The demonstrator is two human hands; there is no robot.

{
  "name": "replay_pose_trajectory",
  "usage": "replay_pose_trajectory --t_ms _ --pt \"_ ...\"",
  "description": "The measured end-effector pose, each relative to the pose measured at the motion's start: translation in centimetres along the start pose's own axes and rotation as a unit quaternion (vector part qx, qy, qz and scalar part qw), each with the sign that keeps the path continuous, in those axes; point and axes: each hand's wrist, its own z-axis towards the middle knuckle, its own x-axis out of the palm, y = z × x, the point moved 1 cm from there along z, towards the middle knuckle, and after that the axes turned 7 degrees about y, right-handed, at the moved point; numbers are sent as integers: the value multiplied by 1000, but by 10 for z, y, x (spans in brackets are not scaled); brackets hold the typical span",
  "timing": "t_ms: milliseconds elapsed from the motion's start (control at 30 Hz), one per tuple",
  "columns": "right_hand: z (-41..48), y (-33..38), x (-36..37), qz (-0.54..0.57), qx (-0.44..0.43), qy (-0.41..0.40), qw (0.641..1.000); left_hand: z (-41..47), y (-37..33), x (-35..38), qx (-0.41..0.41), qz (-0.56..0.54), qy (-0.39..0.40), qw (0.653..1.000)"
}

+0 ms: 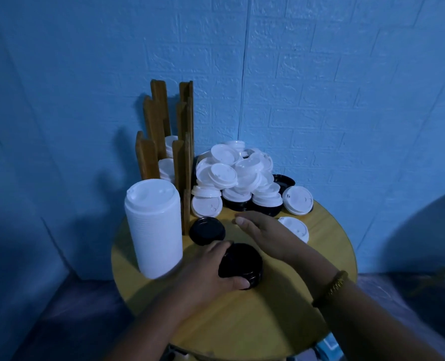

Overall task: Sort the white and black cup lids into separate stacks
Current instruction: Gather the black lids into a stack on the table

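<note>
A short stack of black lids (pixel 243 263) stands near the middle of the round yellow table (pixel 242 321). My left hand (pixel 211 269) grips this stack from its left side, fingers curled round it. My right hand (pixel 263 234) hovers just behind the stack with straight fingers and holds nothing. A single black lid (pixel 207 231) lies flat to the left of my right hand. A tall stack of white lids (pixel 155 227) stands at the table's left edge. A mixed pile of white and black lids (pixel 239 178) sits at the back.
A wooden slotted lid holder (pixel 164 136) stands at the back left with white lids in its slots. Loose white lids lie at the right, one (pixel 298 199) by the pile and one (pixel 295 227) beside my right wrist. Blue walls close in behind the table.
</note>
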Motion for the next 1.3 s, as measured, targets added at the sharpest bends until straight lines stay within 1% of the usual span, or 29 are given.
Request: replay_pose_trajectory --t_ms 67,133,200,267,400,500,600,733,800,867,933,967,1000,1067,1100,1133,1200,1300 --pt "18 4 4 -14 17 70 997 0 0 -1 -5 1 6 1000" --pt "33 8 13 -22 59 133 989 -1 2 -1 -5 0 6 1000" --pt "41 7 18 -62 92 151 982 -1 4 0 -3 -3 4 1000" --pt "38 3 17 -86 98 143 981 -1 6 0 -3 -12 5 1000" --pt "13 -17 -4 -130 52 80 987 -2 9 3 -5 -38 0 999" --pt "3 -37 -13 -210 51 38 976 -3 9 5 -11 -47 -12 999" --pt "7 -50 -9 -258 62 -10 964 -4 8 5 -9 -42 -22 999" --pt "23 -51 0 -294 100 28 950 -8 4 2 5 -13 -33 999" --pt "27 -49 0 -293 101 24 951 -8 4 1 7 -3 -28 1000" --pt "24 -42 -5 -279 85 -17 956 -8 5 0 3 3 -21 1000" --pt "10 -32 -14 -223 46 -71 971 -7 6 1 0 8 -19 1000" --pt "0 -26 -18 -174 30 -77 981 -7 6 1 -3 10 -18 1000" --pt "-11 -20 -21 -120 20 -58 991 -6 6 1 -6 12 -18 1000" --pt "-32 -10 -21 -48 20 37 998 -5 5 2 -12 8 -17 1000" --pt "-39 -8 -17 -46 22 85 995 -4 4 3 -12 2 -18 1000" --pt "-43 -6 -12 -53 20 115 992 -3 3 2 -12 -3 -18 1000" --pt "-45 -4 -3 -61 9 131 990 -3 2 2 -14 -9 -12 1000" --pt "-40 1 2 -45 9 150 988 -7 3 1 -8 -21 6 1000"
